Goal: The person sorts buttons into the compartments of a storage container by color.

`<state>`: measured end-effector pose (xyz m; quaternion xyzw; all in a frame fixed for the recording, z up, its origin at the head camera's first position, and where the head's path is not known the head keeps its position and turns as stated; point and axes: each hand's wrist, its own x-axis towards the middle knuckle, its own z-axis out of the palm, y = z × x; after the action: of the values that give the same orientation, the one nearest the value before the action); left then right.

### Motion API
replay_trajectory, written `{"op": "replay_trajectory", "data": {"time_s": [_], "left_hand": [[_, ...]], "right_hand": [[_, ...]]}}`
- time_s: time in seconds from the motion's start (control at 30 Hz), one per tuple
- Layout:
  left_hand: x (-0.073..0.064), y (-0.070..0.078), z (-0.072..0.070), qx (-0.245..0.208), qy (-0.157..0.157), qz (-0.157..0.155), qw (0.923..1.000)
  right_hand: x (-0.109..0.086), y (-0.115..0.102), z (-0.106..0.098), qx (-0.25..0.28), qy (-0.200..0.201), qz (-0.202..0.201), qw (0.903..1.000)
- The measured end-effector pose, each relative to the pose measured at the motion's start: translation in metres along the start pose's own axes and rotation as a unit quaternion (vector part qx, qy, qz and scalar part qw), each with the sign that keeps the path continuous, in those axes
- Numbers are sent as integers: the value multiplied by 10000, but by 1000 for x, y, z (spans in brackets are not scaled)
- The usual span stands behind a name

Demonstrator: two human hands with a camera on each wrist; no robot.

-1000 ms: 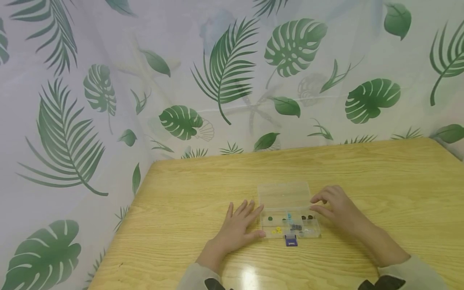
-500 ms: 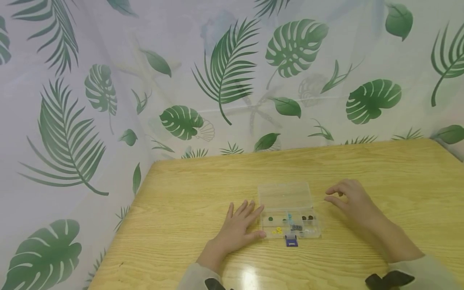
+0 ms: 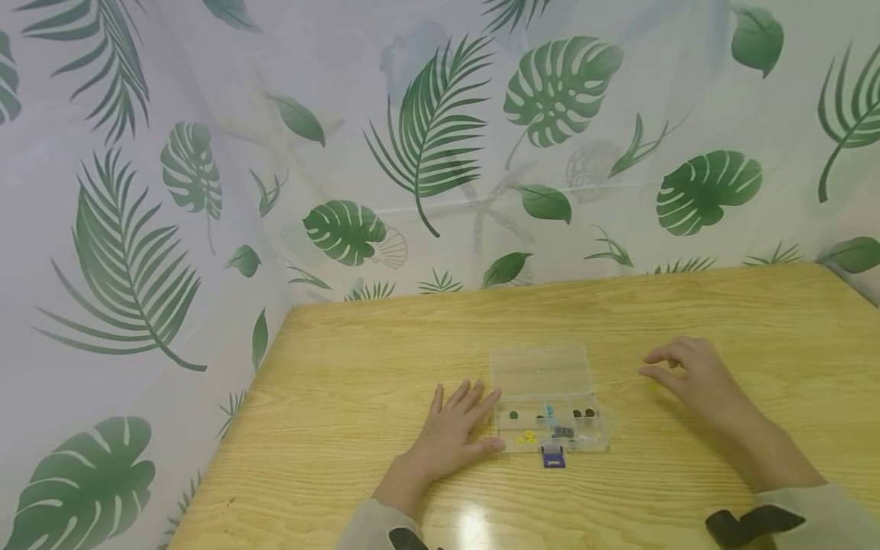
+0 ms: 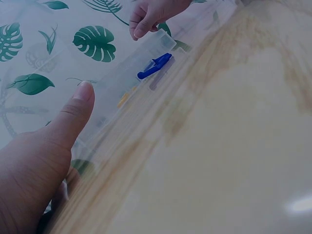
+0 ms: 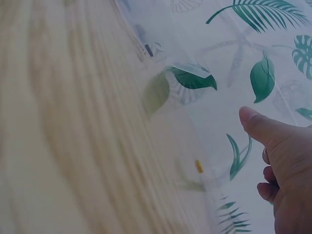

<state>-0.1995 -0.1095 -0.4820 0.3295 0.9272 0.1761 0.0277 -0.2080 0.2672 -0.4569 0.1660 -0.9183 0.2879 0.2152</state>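
Note:
A clear plastic compartment box (image 3: 506, 444) lies with its lid folded back on the table. Small round pieces sit in its sections: yellow pieces (image 3: 528, 436), dark grey ones (image 3: 563, 431), green, light blue and black ones. A blue latch (image 3: 553, 457) sticks out at its front. My left hand (image 3: 450, 439) is flat with fingers spread, fingertips and thumb at the box's left edge. Right of the box is my right hand (image 3: 694, 382), thumb and index finger apart. A small yellow piece (image 5: 199, 166) shows just below those fingertips, outside their gap.
The wood-grain table (image 3: 385, 344) reaches back to a white cloth (image 3: 440, 153) printed with green leaves, which also hangs along the left side. A dark bow (image 3: 755, 525) sits on the right sleeve.
My right hand has moved from the box's right edge further right. A yellow piece now shows below its fingertips, not seen before. My left hand and the box have stayed put.

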Motion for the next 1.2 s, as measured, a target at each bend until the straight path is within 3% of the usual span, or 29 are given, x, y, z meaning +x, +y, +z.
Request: {"op": "replay_trajectory", "data": {"time_s": [0.87,1.2], "left_hand": [[-1,0,-1,11,49,68,10000],[-1,1,-2,-30,5,36,10000]], "right_hand": [[-12,19,3,272,-767,757,9938],[-15,27,10,133,-670,462,9966]]}}
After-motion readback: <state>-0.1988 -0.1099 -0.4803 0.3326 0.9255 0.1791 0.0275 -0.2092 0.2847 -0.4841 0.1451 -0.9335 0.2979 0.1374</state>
